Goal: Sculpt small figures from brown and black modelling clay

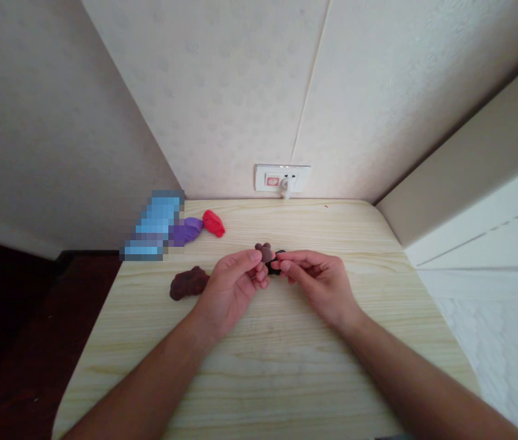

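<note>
Brown figure (266,252) sits pinched in the left hand (236,286).

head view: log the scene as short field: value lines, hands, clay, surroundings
left hand: pinching small brown clay piece
right hand: fingertips beside that piece
behind hands: black item, partly hidden
by left wrist: dark brown lump
far left of table: purple lump, red lump
wall: socket panel, plug in
</note>
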A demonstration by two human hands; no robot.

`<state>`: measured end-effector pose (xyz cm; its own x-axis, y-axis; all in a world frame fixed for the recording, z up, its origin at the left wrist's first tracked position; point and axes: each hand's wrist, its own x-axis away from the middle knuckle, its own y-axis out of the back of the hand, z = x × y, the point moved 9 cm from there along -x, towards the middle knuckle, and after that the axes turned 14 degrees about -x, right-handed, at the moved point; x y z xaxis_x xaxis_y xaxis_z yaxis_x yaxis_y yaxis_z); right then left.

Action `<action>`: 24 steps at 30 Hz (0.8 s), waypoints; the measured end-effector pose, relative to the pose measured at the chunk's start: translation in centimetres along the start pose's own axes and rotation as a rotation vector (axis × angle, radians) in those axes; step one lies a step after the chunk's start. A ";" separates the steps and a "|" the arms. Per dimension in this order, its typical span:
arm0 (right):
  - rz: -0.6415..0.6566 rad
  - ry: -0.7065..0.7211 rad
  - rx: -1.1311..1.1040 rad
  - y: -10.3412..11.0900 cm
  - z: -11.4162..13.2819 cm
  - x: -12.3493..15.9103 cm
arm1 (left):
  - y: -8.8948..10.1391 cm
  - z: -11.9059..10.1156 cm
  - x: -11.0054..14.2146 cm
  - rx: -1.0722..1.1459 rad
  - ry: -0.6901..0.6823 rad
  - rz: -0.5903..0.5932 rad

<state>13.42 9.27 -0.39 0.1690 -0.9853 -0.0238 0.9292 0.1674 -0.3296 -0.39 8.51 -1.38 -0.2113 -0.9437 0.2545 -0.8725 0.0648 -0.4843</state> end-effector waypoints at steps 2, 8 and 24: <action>-0.002 0.007 0.009 -0.1 0.2 0.1 | 0.0 0.0 0.0 -0.001 -0.001 0.001; 0.036 0.015 0.055 -0.6 0.7 0.3 | 0.0 0.0 0.0 -0.006 0.002 -0.002; 0.015 0.005 0.048 -0.4 0.5 0.2 | 0.0 0.0 0.0 0.002 -0.003 0.005</action>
<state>13.24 9.01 0.16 0.1813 -0.9829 -0.0334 0.9413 0.1833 -0.2835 -0.38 8.55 -1.36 -0.2144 -0.9443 0.2496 -0.8707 0.0690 -0.4869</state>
